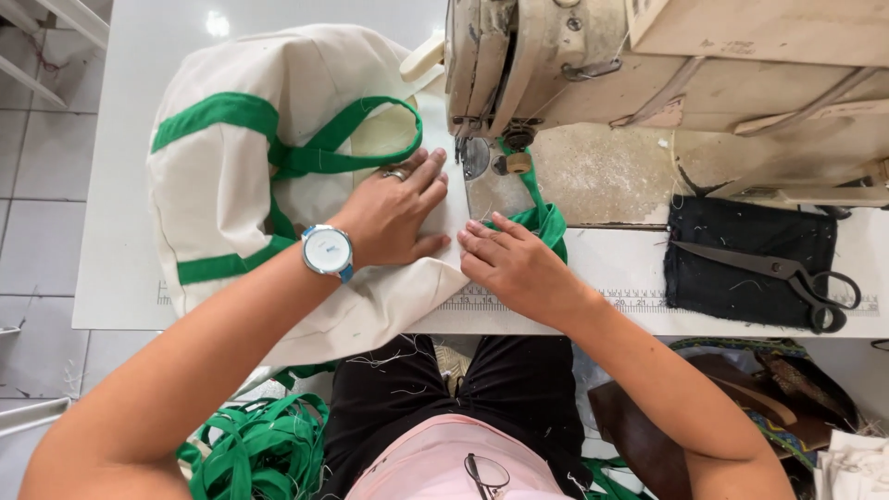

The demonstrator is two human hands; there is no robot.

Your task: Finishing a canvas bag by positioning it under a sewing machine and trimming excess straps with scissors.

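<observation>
Two hands: both flat on the cream canvas bag (278,176), just before the sewing machine's (519,65) needle area.
Left hand (394,213): fingers spread and pressed on the cloth, ring on one finger, watch (327,250) on the wrist; palm down, clamped on nothing.
Right hand (514,264): fingertips (468,243) bent onto the fabric edge, touching the left hand's side of the fold; pressing rather than pinching, as far as the view shows.
Bag position: bulk heaped toward the table's (120,185) left edge, one corner spilling over the near edge toward the lap.
Green strap (370,153): loops over the bag top; another length (546,218) runs under the machine head beside the right hand.
Handling, judged: light, soft, limp canvas; creases readily, slides on the smooth tabletop, not fragile.
Hold, judged: flat palms near the seam line, or the stiffer strap-reinforced bands.
Other items: scissors (787,273) on a dark cloth (732,255) near the right edge; loose green webbing (259,449) below the near edge.
</observation>
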